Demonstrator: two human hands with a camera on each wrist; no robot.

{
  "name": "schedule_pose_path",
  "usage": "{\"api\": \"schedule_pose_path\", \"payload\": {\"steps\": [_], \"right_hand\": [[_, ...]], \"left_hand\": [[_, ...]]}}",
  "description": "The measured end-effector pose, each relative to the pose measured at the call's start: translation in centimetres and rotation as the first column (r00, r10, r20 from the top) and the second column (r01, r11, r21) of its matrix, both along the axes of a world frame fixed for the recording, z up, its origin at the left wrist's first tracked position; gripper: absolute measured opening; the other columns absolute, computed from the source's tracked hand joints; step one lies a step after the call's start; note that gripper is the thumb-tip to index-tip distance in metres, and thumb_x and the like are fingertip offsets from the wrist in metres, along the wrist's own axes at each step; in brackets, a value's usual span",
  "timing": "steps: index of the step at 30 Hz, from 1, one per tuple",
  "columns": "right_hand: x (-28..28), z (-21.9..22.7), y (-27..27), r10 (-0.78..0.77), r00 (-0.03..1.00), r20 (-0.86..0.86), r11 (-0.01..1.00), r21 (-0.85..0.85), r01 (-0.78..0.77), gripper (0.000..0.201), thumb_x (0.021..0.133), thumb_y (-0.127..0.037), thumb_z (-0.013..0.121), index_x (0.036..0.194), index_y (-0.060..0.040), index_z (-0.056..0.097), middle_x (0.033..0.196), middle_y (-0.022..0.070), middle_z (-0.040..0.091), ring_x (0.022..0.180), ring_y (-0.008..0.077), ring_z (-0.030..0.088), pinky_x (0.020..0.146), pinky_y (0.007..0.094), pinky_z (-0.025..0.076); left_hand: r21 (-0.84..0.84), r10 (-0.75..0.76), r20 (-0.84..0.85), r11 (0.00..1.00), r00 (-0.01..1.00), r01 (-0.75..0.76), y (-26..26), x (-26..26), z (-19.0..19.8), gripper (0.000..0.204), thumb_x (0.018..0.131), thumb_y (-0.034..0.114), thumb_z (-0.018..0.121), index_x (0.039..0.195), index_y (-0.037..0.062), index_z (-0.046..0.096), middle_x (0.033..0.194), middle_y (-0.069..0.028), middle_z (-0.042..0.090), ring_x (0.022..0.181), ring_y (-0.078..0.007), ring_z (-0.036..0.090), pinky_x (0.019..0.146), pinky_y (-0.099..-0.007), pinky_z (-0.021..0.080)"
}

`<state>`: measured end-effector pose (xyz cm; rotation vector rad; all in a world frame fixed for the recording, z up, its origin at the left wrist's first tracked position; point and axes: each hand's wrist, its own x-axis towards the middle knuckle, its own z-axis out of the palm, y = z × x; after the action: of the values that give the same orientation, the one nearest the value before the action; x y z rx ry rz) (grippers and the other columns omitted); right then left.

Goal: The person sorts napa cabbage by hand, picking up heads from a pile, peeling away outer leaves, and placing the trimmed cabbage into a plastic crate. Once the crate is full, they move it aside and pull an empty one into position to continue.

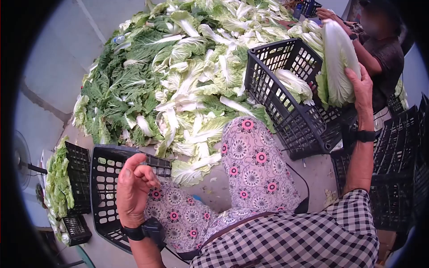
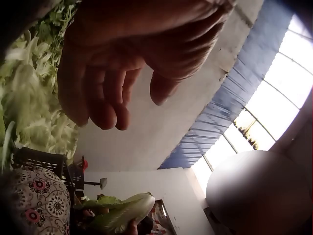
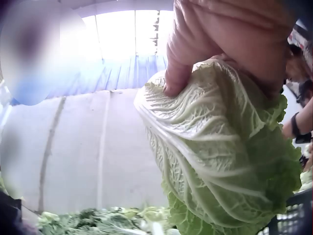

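My right hand [image 1: 361, 87] grips a napa cabbage [image 1: 340, 62], held raised over a black plastic crate [image 1: 286, 96] with its white stem end up. In the right wrist view the thumb presses on the veined pale leaves of the cabbage [image 3: 205, 142]. Another napa cabbage [image 1: 292, 85] lies inside that crate. My left hand [image 1: 134, 187] is raised above a second black crate [image 1: 105, 178], its fingers loosely bent and holding nothing. Seen in the left wrist view, the left hand [image 2: 127, 63] has a gap between thumb and fingers.
A big heap of loose cabbage leaves [image 1: 178, 76] covers the floor ahead. At the far left, leafy greens [image 1: 58, 183] fill crates. Stacked black crates [image 1: 389, 165] stand at the right. Another person [image 1: 380, 58] sits behind the cabbage at the upper right.
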<state>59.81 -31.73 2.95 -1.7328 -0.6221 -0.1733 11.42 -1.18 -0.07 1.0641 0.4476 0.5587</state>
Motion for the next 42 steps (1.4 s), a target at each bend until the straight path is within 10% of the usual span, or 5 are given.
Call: {"api": "schedule_pose_path", "payload": {"steps": [13,18,30,35,42], "right_hand": [[7.9,-12.2,5.6,0.110,0.994,0.018,0.756,-0.651,-0.072,0.073,0.072,-0.039,0.068,0.127,0.0018,0.044,0.125,0.0211,0.050,0.115,0.0286,0.049,0.096,0.0352,0.038],[5.5,-10.2,6.9,0.240,0.920,-0.310,0.785,-0.496,-0.372,0.065,0.077,-0.037,0.065,0.120,0.0084,0.048,0.115,0.0171,0.056,0.107,0.0260,0.054,0.092,0.0331,0.040],[-2.8,-3.7,7.6,0.539,0.811,-0.228,0.738,-0.338,-0.585,0.036,0.087,-0.023,0.053,0.110,0.0051,0.054,0.109,0.0094,0.059,0.106,0.0173,0.053,0.093,0.0306,0.039],[-12.1,-0.7,10.8,0.645,0.732,-0.219,0.647,-0.355,-0.675,0.044,0.086,-0.027,0.055,0.118,0.0033,0.049,0.110,0.0102,0.056,0.106,0.0177,0.051,0.093,0.0292,0.036],[-20.0,-0.6,15.1,0.743,0.583,-0.328,0.346,-0.557,-0.755,0.065,0.075,-0.051,0.065,0.108,0.0036,0.055,0.101,0.0107,0.059,0.100,0.0209,0.053,0.092,0.0323,0.037]], "left_hand": [[0.014,0.080,-0.070,0.997,0.994,-0.079,0.9,-0.8,-0.1,0.045,0.091,0.035,0.052,0.120,0.0003,0.045,0.080,-0.0079,0.057,0.070,-0.0178,0.057,0.068,-0.0333,0.050],[0.076,0.144,-0.126,0.988,0.982,-0.135,0.7,-2.4,-0.1,0.045,0.092,0.035,0.051,0.119,-0.0001,0.045,0.079,-0.0073,0.056,0.070,-0.0169,0.056,0.068,-0.0324,0.050],[0.133,0.243,-0.110,0.964,0.964,-0.228,4.1,-7.9,-1.2,0.040,0.093,0.031,0.049,0.121,0.0015,0.045,0.080,-0.0046,0.056,0.069,-0.0152,0.054,0.065,-0.0319,0.048],[0.352,0.548,-0.436,0.834,0.714,-0.425,7.0,-14.7,-3.5,0.033,0.091,0.023,0.052,0.116,0.0021,0.051,0.084,-0.0026,0.059,0.068,-0.0088,0.055,0.063,-0.0238,0.048],[0.442,0.562,-0.688,0.826,0.459,-0.350,9.0,-23.6,-11.5,0.037,0.081,0.030,0.062,0.107,0.0043,0.057,0.081,-0.0024,0.059,0.067,-0.0094,0.053,0.052,-0.0234,0.042]]}}
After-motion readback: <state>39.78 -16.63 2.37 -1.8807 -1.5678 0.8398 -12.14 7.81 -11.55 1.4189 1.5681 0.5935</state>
